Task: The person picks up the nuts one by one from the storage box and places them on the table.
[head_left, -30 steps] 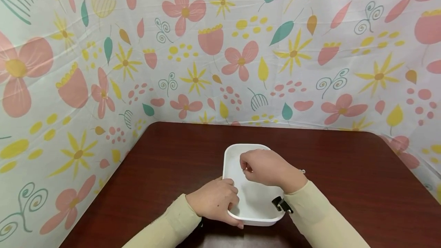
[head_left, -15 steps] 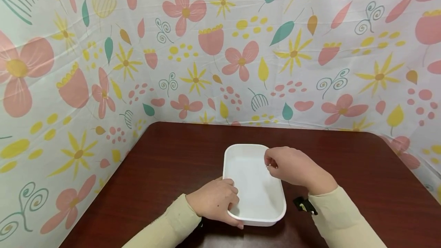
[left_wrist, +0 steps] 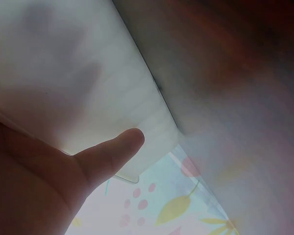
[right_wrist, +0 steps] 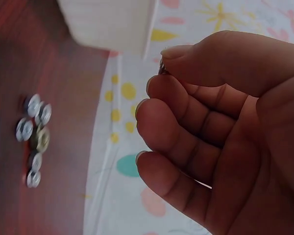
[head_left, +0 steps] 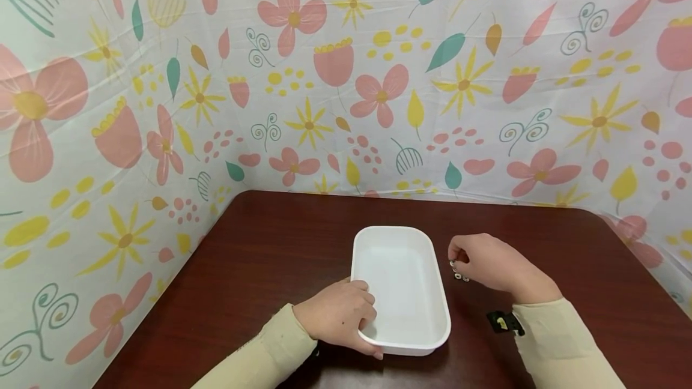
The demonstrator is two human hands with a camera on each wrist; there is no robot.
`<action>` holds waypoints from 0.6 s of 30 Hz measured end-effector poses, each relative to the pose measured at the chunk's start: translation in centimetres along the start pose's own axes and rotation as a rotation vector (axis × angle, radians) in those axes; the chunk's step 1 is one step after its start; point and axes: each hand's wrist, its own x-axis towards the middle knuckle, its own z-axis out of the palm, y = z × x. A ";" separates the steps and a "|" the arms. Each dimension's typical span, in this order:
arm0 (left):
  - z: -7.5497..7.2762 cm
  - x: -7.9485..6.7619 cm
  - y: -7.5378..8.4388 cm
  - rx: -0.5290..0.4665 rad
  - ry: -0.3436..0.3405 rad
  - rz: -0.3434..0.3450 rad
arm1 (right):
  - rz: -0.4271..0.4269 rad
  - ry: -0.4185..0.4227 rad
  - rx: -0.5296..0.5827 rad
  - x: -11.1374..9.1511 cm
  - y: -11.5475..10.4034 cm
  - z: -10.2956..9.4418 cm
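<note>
A white rectangular tray (head_left: 402,293) lies lengthwise on the table. My left hand (head_left: 339,312) grips its near left side, fingers over the rim and thumb outside; the left wrist view shows that thumb (left_wrist: 112,154) against the tray's wall (left_wrist: 137,98). Right of the tray, my right hand (head_left: 494,263) hovers over small round metal pieces (head_left: 458,277). Between its thumb and index fingertip it pinches a small dark metal piece (right_wrist: 161,67), seen nearly edge-on. Several silver discs (right_wrist: 33,105) and a brassy one (right_wrist: 40,139) lie clustered on the table in the right wrist view.
The dark reddish-brown table (head_left: 292,227) extends around the tray on all sides. A white cloth (head_left: 335,155) with printed flowers and leaves hangs behind the table and along its left. A black strap (head_left: 504,322) sits at the right cuff.
My right hand has moved right, from above the tray to beyond its right rim, and small metal pieces show below its fingertips. The left hand keeps its grip on the tray.
</note>
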 end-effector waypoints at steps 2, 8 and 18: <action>0.0 0.0 0.0 0.002 0.000 0.000 | 0.013 -0.002 -0.003 -0.1 0.7 0.1; 0.1 0.0 0.0 0.002 -0.003 0.001 | 0.053 -0.010 0.001 -0.4 2.8 0.6; 0.3 0.0 -0.1 -0.013 -0.012 -0.009 | 0.130 -0.075 0.018 -0.4 5.3 2.3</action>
